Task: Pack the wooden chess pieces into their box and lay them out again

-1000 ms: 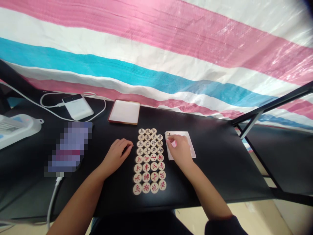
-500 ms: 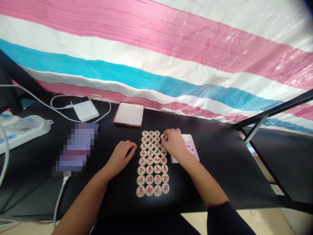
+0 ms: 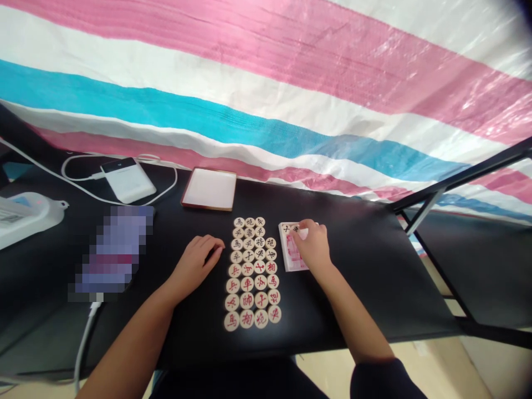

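Round wooden chess pieces [image 3: 251,271] with red and black characters lie in a neat grid of rows on the black table [image 3: 357,288]. My left hand [image 3: 194,266] rests palm down just left of the grid, fingers loosely stretched and holding nothing. To the right of the grid my right hand [image 3: 312,248] lies over a white box [image 3: 290,256] with red print. Its thumb and fingers pinch at a chess piece [image 3: 296,228] on the box's far edge. Another piece [image 3: 286,228] sits on the box's far left corner.
A shallow white tray with a brown rim [image 3: 209,189] stands behind the grid. Far left are a white power bank [image 3: 128,179] with cables, a white power strip [image 3: 25,216] and a blurred phone [image 3: 112,249]. A striped tarp hangs behind; a black metal frame [image 3: 457,183] rises at right.
My right hand carried a piece from the white box to the grid's upper right, then went back to the box. The left hand stayed still.
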`<state>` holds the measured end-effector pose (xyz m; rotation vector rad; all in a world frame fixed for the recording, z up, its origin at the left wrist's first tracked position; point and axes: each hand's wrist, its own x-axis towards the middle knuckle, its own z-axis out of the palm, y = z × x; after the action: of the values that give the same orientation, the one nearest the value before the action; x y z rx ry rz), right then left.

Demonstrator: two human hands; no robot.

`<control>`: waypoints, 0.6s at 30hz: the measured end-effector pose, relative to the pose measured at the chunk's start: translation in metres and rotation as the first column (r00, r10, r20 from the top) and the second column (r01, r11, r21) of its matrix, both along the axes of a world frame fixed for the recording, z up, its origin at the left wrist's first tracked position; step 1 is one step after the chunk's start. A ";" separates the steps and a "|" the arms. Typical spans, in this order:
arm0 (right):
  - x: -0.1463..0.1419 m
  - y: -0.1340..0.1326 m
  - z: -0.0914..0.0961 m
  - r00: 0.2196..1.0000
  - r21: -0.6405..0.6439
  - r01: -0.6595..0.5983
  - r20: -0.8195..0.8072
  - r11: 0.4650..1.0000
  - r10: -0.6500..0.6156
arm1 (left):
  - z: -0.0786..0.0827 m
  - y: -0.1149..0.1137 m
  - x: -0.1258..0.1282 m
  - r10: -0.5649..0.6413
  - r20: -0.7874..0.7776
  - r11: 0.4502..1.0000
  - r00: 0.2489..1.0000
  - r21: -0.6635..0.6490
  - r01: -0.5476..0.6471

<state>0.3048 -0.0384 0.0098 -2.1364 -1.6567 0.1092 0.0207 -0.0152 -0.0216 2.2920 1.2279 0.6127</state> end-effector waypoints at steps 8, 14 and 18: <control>-0.001 -0.007 -0.001 1.000 -0.041 -0.006 0.009 0.999 0.007 | 0.000 0.000 0.000 -0.002 -0.008 1.000 1.000 -0.007 0.002; -0.012 -0.002 0.003 1.000 0.075 -0.013 0.008 0.997 0.012 | 0.002 -0.001 0.000 0.005 -0.015 1.000 1.000 -0.017 -0.005; -0.041 0.016 0.010 0.979 0.018 -0.205 -0.003 0.979 0.205 | 0.004 -0.002 0.001 0.008 -0.011 1.000 1.000 -0.019 -0.008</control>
<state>0.2636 -0.0228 0.0200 -1.9462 -1.8642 0.1612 0.0213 -0.0170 -0.0179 2.2785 1.2428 0.5895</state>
